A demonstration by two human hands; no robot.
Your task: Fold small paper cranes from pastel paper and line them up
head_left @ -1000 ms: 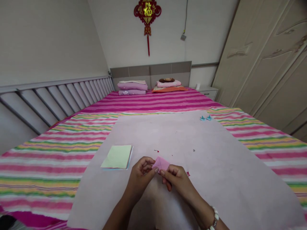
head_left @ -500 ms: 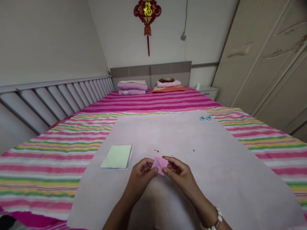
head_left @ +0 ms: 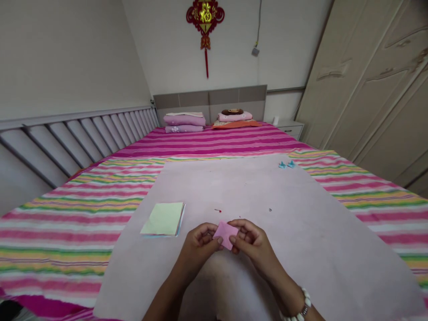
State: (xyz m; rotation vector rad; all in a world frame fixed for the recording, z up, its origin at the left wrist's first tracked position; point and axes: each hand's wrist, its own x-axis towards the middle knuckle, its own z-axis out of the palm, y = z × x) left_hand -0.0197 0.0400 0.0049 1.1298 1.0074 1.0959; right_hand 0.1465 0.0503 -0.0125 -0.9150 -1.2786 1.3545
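So, the pink paper (head_left: pixel 226 231) is right of the paper stack (head_left: pixel 163 219), squarish, with no obvious long axis. Left hand (head_left: pixel 198 243) and right hand (head_left: pixel 254 241) pinch opposite sides, neither really nearer.

One folded pink paper (head_left: pixel 225 233), one stack of paper squares (head_left: pixel 163 218), two blue origami pieces (head_left: pixel 282 165), one beaded bracelet (head_left: pixel 305 304), one red wall hanging (head_left: pixel 205 27), two bedding piles (head_left: pixel 185 121), one nightstand (head_left: pixel 290 128).
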